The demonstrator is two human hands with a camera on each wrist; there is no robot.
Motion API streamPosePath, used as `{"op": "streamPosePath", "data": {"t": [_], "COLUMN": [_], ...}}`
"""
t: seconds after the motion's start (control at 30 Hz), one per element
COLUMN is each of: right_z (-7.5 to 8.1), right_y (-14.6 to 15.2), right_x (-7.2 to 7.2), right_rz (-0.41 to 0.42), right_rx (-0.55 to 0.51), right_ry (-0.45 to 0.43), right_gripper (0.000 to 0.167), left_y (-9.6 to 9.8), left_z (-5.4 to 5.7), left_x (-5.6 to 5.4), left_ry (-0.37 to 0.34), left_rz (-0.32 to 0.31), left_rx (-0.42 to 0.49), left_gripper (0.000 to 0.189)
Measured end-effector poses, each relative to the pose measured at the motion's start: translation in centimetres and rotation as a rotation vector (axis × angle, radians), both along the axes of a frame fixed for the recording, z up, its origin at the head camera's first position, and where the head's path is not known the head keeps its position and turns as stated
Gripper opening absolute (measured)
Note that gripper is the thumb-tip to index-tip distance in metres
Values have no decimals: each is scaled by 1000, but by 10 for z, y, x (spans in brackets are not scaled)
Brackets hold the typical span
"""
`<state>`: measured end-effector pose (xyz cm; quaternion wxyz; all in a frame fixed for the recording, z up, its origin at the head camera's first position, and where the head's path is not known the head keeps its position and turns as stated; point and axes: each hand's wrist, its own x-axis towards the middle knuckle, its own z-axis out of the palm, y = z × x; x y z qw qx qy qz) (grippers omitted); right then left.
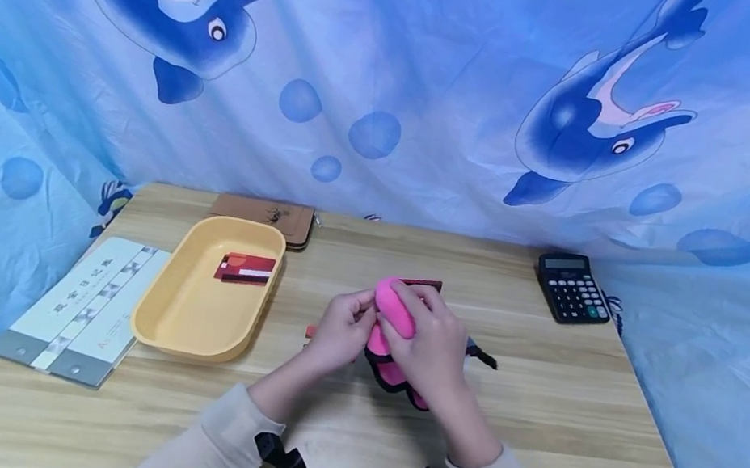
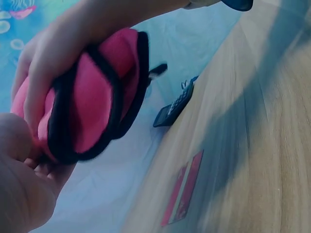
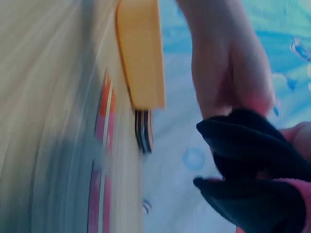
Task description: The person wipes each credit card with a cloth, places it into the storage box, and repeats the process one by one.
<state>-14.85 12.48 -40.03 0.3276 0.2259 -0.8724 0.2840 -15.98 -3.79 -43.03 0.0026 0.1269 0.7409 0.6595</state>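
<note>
A soft pink fabric pouch with black edging [image 1: 390, 369] is held up over the middle of the table; its folded flaps show in the left wrist view. My right hand [image 1: 435, 342] grips it from the right, the thumb and fingers around a pink bulge at its top. From the left, my left hand [image 1: 343, 329] pinches its edge with thumb and fingertips. Below the hands lie red cards, mostly hidden in the head view; one red card [image 2: 183, 187] shows in the left wrist view, and an orange-red card [image 3: 104, 107] in the right wrist view.
To the left stands a yellow tray [image 1: 186, 310] with a red card [image 1: 246, 269] inside. Beside it lies a notebook [image 1: 87, 303], and behind it a brown wallet [image 1: 295, 225]. A black calculator [image 1: 572, 288] is at the back right. A blue dolphin-print curtain surrounds the table.
</note>
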Motion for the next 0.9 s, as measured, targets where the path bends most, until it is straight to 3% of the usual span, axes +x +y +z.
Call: {"op": "streamPosePath", "data": {"t": [0.23, 0.4, 0.6, 0.9], "right_z": [-4, -6, -10, -14], "right_y": [-1, 17, 38, 60], "right_x": [1, -4, -8, -11], "right_rz": [-49, -108, -175, -222], "right_rx": [-54, -35, -26, -38], "right_ry": [9, -8, -53, -106], "right_gripper": [42, 45, 48, 49], "left_y": [-1, -9, -20, -60], "left_z": [2, 6, 12, 32], "left_x": [3, 4, 2, -6], "left_ry": [38, -34, -62, -169], "left_rz": [53, 32, 35, 181], "left_rx": [-6, 86, 125, 151], "left_gripper": [26, 25, 28, 37]}}
